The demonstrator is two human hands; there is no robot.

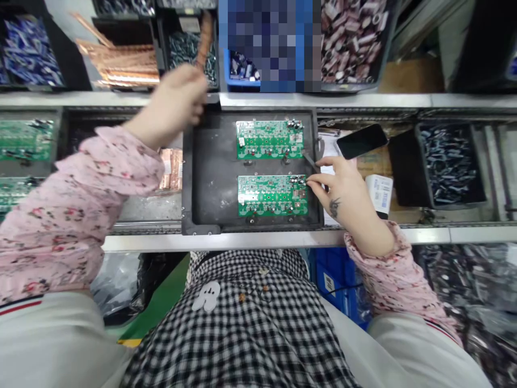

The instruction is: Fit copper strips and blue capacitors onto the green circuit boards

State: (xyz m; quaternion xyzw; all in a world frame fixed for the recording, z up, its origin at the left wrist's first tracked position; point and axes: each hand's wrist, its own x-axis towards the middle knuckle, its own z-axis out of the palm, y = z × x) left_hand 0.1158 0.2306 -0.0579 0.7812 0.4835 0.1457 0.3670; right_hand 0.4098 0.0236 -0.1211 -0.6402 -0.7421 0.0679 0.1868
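My left hand (pixel 177 105) is raised over the rail between the tray and the parts bins, its fingers curled and smeared by motion. A brown, strip-like thing (pixel 205 40) rises from behind its knuckles; whether the hand grips it is unclear. My right hand (pixel 339 188) is at the right end of the lower green circuit board (pixel 272 195), thumb and fingertips drawn together at the board's upper right corner. Whatever they pinch is too small to name. Beside the index finger, a thin grey piece (pixel 310 160) slants across the tray's edge. Above lies the upper circuit board (pixel 269 140).
Both boards lie in a black tray (pixel 214 178). Behind the rail stand a bin of small metal parts (pixel 181 54), copper-coloured strips (pixel 125 62) and a bin of brownish cylinders (pixel 351 37). To the right are a phone (pixel 361 141), a small white box (pixel 378 194) and a dark bin (pixel 412 167).
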